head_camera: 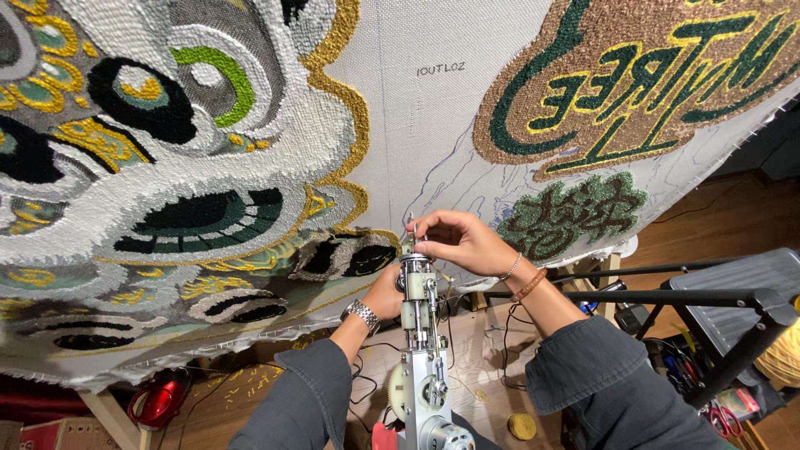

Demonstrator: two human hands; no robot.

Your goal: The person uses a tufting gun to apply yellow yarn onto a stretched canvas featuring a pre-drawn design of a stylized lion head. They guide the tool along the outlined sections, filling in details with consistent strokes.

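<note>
Low in the centre of the frame I have the tufting gun [422, 333] standing upright, its metal needle end pointing up at the stretched cloth. My right hand [457, 240] sits on top of that tip, fingers curled in and pinched close around the needle; whether a strand of yarn is between them I cannot tell. My left hand [385, 293] is behind the gun's upper body, fingers wrapped against it, mostly hidden by the machine. A metal watch [362, 314] is on the left wrist, bead bracelets [523, 279] on the right, both sleeves dark grey.

Just behind the gun's tip is the grey backing cloth [417, 133], filling the upper frame. On it, upper left, a large tufted design [167, 167] in white, black, gold and green; upper right, a brown patch with green lettering [633, 83]; below that a small dark green tufted patch [575, 212].

Beneath is a wooden floor [717, 225] with yarn scraps and cables. A red object [158, 400] lies lower left, a black metal stand [717, 308] at the right, a yellow yarn roll [522, 426] near bottom centre.
</note>
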